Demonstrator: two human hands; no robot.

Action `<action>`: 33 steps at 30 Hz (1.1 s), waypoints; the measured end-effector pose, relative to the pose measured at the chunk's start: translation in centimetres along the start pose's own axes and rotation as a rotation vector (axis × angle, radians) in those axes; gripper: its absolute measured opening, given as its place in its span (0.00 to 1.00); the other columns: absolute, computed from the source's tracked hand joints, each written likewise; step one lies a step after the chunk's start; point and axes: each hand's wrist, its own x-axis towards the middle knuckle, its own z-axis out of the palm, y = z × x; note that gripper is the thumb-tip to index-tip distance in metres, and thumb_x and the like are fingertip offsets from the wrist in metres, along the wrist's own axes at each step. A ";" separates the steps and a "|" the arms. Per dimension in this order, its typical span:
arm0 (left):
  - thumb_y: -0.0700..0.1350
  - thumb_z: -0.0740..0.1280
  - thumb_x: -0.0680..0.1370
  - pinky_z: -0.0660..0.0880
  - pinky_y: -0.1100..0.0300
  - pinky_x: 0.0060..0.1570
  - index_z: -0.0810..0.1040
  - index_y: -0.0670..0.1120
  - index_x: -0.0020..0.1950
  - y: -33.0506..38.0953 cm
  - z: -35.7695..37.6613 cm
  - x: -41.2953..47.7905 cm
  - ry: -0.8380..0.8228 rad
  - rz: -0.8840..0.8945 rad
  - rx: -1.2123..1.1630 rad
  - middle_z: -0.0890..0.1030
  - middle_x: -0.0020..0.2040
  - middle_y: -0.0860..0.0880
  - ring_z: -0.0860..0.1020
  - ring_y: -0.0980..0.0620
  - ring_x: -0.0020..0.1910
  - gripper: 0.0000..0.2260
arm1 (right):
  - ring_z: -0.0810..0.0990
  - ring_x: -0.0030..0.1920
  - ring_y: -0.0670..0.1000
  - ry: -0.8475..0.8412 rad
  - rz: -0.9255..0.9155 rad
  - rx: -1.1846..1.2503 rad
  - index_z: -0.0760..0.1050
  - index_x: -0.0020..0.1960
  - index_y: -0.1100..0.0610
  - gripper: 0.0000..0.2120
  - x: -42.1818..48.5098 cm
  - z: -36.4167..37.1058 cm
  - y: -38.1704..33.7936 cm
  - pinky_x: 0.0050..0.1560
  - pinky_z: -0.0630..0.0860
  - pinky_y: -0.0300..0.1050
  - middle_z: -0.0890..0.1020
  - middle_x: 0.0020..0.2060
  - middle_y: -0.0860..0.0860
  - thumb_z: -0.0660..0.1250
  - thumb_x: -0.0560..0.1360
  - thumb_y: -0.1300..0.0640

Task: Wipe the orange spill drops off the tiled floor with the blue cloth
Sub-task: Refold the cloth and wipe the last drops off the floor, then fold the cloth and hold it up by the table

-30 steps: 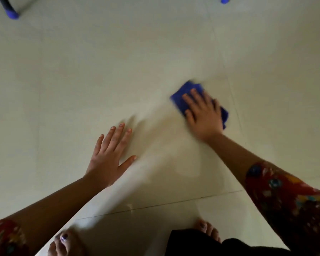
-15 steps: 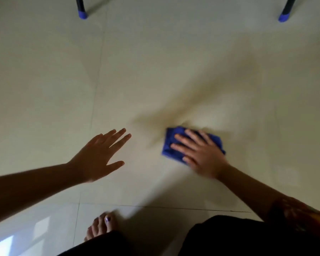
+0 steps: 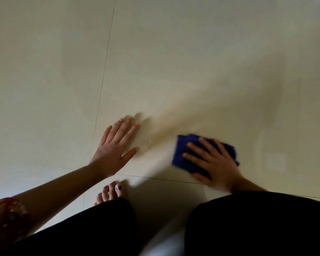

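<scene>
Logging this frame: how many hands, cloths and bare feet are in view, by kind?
Bare hands: 2 (left hand, right hand)
Folded blue cloth: 1, under the right hand
Bare foot with painted toenails: 1
Total: 4

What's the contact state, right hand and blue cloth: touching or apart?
Touching. The head view shows the right hand flat on the blue cloth, with straight fingers spread across its top.
</scene>
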 end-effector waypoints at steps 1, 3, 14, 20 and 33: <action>0.61 0.51 0.80 0.51 0.46 0.75 0.49 0.52 0.80 -0.1 0.1 -0.1 0.002 0.011 0.014 0.48 0.80 0.50 0.46 0.49 0.79 0.31 | 0.53 0.77 0.57 -0.008 0.074 -0.017 0.51 0.77 0.41 0.30 -0.5 -0.3 2.3 0.73 0.51 0.61 0.60 0.77 0.49 0.50 0.78 0.34; 0.61 0.51 0.80 0.53 0.45 0.75 0.50 0.51 0.80 -0.3 0.1 -0.4 0.002 0.038 0.043 0.50 0.80 0.49 0.48 0.48 0.79 0.31 | 0.53 0.78 0.58 -0.020 0.267 -0.023 0.50 0.78 0.42 0.30 0.1 -1.3 6.7 0.74 0.50 0.61 0.59 0.77 0.50 0.46 0.78 0.34; 0.61 0.52 0.78 0.49 0.53 0.76 0.48 0.52 0.80 -3.7 -1.2 -1.1 0.241 -0.410 -0.344 0.48 0.80 0.52 0.48 0.51 0.78 0.32 | 0.64 0.74 0.57 0.155 0.126 0.006 0.64 0.74 0.43 0.25 23.4 -2.9 -0.8 0.70 0.62 0.63 0.66 0.75 0.48 0.52 0.78 0.40; 0.57 0.56 0.78 0.55 0.51 0.75 0.59 0.49 0.78 -2.4 -0.4 -1.1 0.288 -0.429 -0.437 0.57 0.79 0.50 0.55 0.49 0.77 0.29 | 0.52 0.78 0.54 0.024 -0.384 -0.001 0.58 0.76 0.40 0.23 13.6 -0.1 -3.8 0.75 0.51 0.60 0.58 0.77 0.44 0.50 0.82 0.41; 0.50 0.65 0.79 0.66 0.62 0.64 0.68 0.56 0.71 7.2 -5.8 3.8 0.161 -0.129 -0.627 0.69 0.70 0.55 0.68 0.60 0.65 0.20 | 0.82 0.51 0.50 0.238 0.937 1.773 0.76 0.60 0.52 0.13 7.0 -13.6 4.0 0.51 0.78 0.40 0.81 0.60 0.55 0.59 0.82 0.48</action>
